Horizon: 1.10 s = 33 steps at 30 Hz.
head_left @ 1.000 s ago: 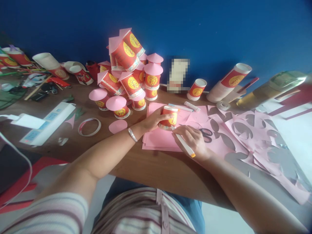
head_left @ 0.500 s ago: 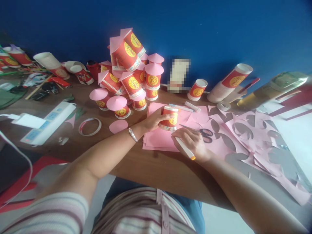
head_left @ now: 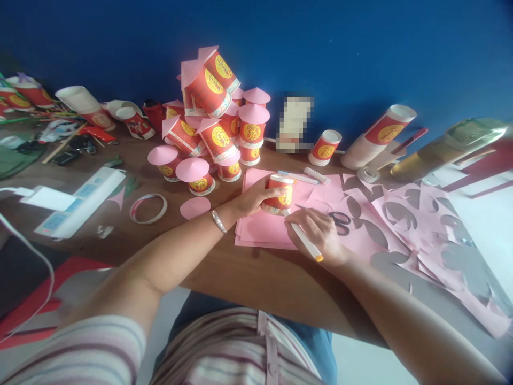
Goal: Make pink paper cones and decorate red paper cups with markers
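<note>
My left hand (head_left: 256,195) is wrapped round a red paper cup (head_left: 279,200) with a yellow emblem, which stands on a stack of pink paper (head_left: 260,232). In my right hand (head_left: 318,231) is a white marker (head_left: 304,240) with an orange end. Its tip points at the lower rim of the cup; whether it touches I cannot tell. Black-handled scissors (head_left: 340,222) lie just beyond my right hand, partly hidden by it. Behind the cup lie a capped marker (head_left: 298,177) and a glue stick (head_left: 316,175).
Cups with pink cone roofs (head_left: 212,133) are piled at the back. Pink paper offcuts (head_left: 401,224) spread to the right, near a tilted stack of cups (head_left: 377,136) and a bottle (head_left: 444,147). A tape roll (head_left: 148,208) and power strip (head_left: 80,203) lie at left.
My right hand has shifted very slightly to the right with the marker. My left hand and the cup stay in place.
</note>
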Each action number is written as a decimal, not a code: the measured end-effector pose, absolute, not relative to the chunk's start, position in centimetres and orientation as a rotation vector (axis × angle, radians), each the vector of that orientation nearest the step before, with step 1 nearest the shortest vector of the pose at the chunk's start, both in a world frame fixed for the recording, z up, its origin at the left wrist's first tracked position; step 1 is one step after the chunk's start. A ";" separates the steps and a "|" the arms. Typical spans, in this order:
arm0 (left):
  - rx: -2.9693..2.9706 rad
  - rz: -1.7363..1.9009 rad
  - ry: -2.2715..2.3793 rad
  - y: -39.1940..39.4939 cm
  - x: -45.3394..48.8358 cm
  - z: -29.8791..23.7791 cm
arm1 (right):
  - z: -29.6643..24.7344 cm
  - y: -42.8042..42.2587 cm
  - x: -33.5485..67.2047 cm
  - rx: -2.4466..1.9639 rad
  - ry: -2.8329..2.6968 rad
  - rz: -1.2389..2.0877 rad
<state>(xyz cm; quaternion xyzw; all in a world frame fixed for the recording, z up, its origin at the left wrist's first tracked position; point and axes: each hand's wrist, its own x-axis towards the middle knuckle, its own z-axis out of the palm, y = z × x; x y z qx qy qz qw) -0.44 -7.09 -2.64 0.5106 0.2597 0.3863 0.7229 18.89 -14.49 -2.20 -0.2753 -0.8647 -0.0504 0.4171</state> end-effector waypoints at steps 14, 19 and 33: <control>1.103 0.850 0.562 -7.0 -0.4 -2.7 | -2.1 -14.8 18.5 -0.697 -2.177 -0.110; 1.108 0.850 0.554 -6.8 -0.4 -3.0 | -2.0 -14.8 18.5 -0.698 -2.182 -0.117; 1.118 0.868 0.540 -6.8 -0.3 -3.1 | -1.7 -14.9 18.5 -0.666 -2.190 -0.082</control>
